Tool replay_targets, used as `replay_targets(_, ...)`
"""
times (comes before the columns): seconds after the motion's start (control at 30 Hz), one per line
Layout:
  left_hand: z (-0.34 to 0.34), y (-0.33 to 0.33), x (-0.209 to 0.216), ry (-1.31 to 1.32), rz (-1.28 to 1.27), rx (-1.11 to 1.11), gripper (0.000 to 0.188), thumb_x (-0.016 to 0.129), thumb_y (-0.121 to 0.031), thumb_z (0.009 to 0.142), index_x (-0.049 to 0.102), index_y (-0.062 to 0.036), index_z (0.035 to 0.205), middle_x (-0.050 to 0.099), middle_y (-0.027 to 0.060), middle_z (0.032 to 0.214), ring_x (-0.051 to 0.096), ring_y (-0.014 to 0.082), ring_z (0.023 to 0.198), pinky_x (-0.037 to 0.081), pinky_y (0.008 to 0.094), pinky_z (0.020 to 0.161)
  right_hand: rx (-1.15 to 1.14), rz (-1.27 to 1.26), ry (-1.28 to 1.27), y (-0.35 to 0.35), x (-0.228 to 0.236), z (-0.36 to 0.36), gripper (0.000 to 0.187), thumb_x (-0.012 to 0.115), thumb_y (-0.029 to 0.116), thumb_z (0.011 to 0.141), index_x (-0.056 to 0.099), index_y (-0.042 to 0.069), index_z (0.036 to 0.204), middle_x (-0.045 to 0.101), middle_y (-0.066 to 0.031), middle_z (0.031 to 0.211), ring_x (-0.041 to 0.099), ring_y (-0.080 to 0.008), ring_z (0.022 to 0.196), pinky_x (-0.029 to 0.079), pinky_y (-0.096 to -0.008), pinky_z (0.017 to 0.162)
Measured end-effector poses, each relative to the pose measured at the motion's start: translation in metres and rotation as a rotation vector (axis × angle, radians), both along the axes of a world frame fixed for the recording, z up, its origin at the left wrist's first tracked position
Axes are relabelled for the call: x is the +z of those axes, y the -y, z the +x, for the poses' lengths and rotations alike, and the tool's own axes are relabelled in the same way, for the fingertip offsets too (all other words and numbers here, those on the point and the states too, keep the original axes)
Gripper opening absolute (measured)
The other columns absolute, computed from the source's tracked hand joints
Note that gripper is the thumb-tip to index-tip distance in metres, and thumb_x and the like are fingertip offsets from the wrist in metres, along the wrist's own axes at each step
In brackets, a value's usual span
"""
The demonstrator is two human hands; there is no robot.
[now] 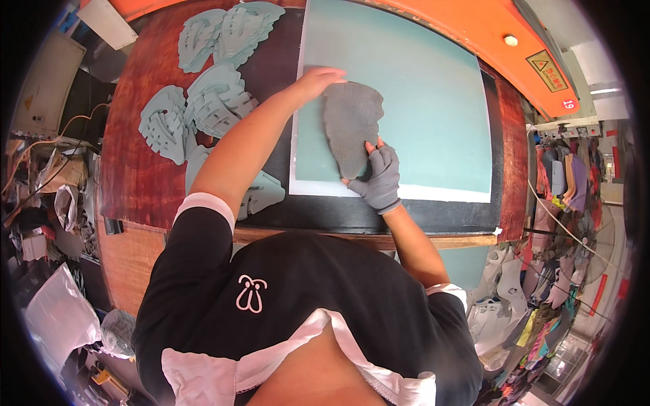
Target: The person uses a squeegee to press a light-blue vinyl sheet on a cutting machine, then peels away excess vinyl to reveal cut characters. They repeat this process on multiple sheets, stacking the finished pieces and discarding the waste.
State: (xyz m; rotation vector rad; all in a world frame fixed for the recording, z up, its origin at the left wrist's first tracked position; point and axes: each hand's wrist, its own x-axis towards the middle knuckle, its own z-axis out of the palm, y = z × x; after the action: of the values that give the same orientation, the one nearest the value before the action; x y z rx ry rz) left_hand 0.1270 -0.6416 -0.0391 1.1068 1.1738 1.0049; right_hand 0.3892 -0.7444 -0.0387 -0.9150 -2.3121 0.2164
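A grey, roughly sole-shaped cutting die (352, 122) with a wavy edge lies over a pale green sheet (433, 128). My left hand (321, 82) is bare and grips the die's far end, its fingers along the upper edge and the thumb partly hidden. At the near end, my right hand (380, 177), in a grey fingerless glove, grasps the die with thumb and fingers on either side. The sheet has a white border and rests on a black board (406, 213). What lies under the die is hidden.
Stacks of cut pale green pieces (220, 98) stand on the reddish-brown table (128, 189) to the left, partly behind my left arm. An orange machine beam (467, 30) spans the far side. Colourful scraps (562, 176) hang at the right.
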Motion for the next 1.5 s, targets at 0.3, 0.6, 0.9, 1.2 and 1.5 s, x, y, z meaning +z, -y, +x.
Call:
replay_targets(0.3,-0.007,0.003,0.009,-0.03,-0.059,-0.075,0.047,0.041,-0.033,0.096,0.043,-0.009,0.137,0.055,0.0032,0.131,0.037,0.0164,0.13,0.019,0.0335,0.111,-0.006,-0.064,0.004,0.002,0.004,0.001,0.09,0.085,0.022,0.046,0.046,0.002,0.125,0.049,-0.0175,0.122,0.047,-0.036,0.108,0.041,-0.0422,0.092)
replay_targets(0.6,-0.008,0.003,0.005,0.008,-0.042,-0.052,0.05,0.04,-0.038,0.097,0.039,-0.0094,0.139,0.054,0.0024,0.132,0.035,0.0157,0.132,0.014,0.0355,0.112,0.005,-0.054,0.015,0.0,0.002,0.001,0.09,0.084,0.026,0.046,0.045,0.004,0.123,0.047,-0.021,0.121,0.048,-0.0395,0.104,0.042,-0.0456,0.089)
replay_targets(0.9,-0.019,0.005,0.001,0.383,0.022,0.169,0.052,0.034,-0.038,0.099,0.032,-0.0059,0.14,0.051,0.0058,0.135,0.03,0.0203,0.135,0.006,0.0415,0.113,0.021,0.017,0.019,-0.001,0.004,0.001,0.089,0.084,0.026,0.047,0.044,0.005,0.123,0.048,-0.021,0.12,0.049,-0.039,0.102,0.043,-0.0456,0.087)
replay_targets(1.2,-0.021,0.009,0.002,0.229,0.087,0.2,0.053,0.038,-0.036,0.099,0.029,-0.0042,0.14,0.059,0.012,0.123,0.04,0.022,0.129,0.012,0.0404,0.112,0.006,0.003,0.019,-0.002,0.0,0.004,0.089,0.084,0.03,0.047,0.045,0.005,0.122,0.049,-0.0202,0.118,0.048,-0.0384,0.103,0.043,-0.0448,0.087)
replay_targets(1.5,-0.012,0.01,-0.009,-0.149,0.144,0.084,0.04,0.042,-0.028,0.095,0.051,-0.0059,0.128,0.066,0.0096,0.111,0.049,0.0179,0.117,0.024,0.0351,0.108,-0.005,-0.074,-0.008,0.0,0.001,0.004,0.087,0.085,0.024,0.047,0.047,0.006,0.124,0.05,-0.0155,0.12,0.047,-0.0362,0.109,0.041,-0.0427,0.093)
